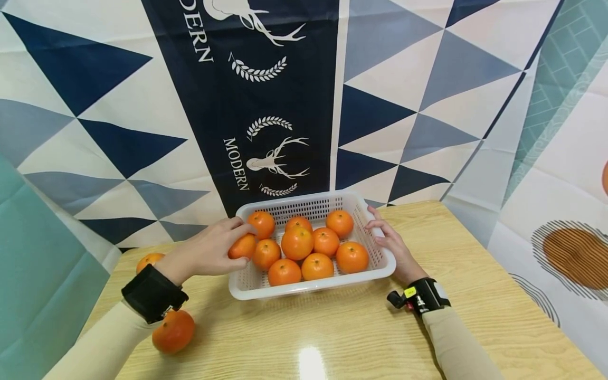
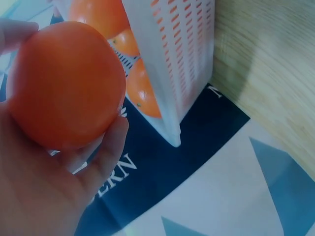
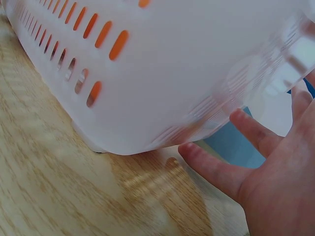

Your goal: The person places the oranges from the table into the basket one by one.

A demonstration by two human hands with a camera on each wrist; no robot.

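Observation:
In the head view a white plastic basket (image 1: pixel 309 287) stands on the table, holding several oranges (image 1: pixel 353 257). At its left end my left hand (image 1: pixel 216 248) grips an orange (image 2: pixel 66 86) over the rim; thumb and fingers lie around the fruit in the left wrist view. My right hand (image 1: pixel 396 250) holds the basket's right rim, some fingertips over the edge. From the right wrist view, fingers (image 3: pixel 211 164) of that hand lie against the outside of the slotted basket wall (image 3: pixel 162 73).
One loose orange (image 1: pixel 173 331) lies on the wooden table (image 1: pixel 266 338) by my left wrist. Another orange (image 1: pixel 149 260) sits farther back, partly behind my left forearm. Behind the basket hangs a patterned cloth (image 1: pixel 280 95).

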